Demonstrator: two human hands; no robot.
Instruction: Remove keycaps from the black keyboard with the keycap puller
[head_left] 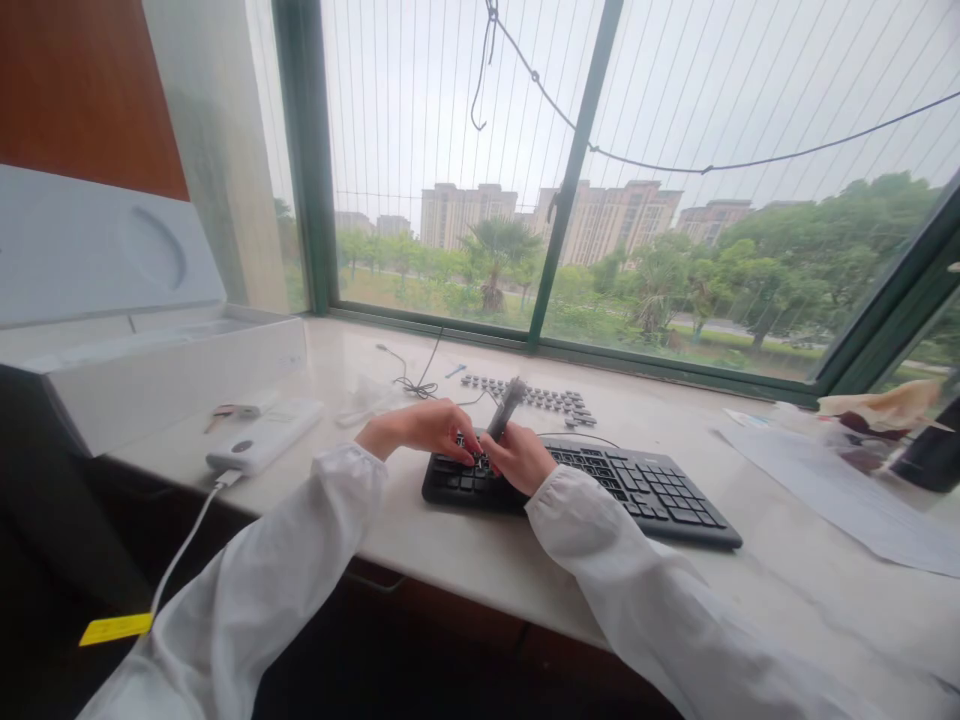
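A black keyboard (pixel 679 497) lies on the pale desk, with bare key sockets showing over its middle where keycaps are off. My right hand (pixel 523 460) is closed around a dark grey brush (pixel 508 408), its frayed-looking end pointing up and its lower end hidden near the keys. Beside it, my left hand (pixel 431 428) rests over the keyboard's left part with thumb and fingers drawn together. Whatever is between those fingertips is too small to make out. Loose black keycaps (pixel 555 400) sit in rows on the desk behind the keyboard.
At the left stand an open white box (pixel 180 375) and a white power bank (pixel 266 437) with a plugged-in white cable (pixel 180 550). A coiled dark cable (pixel 416 386) lies near the window. Paper sheets (pixel 840 490) and a dark container (pixel 930 455) are at the right.
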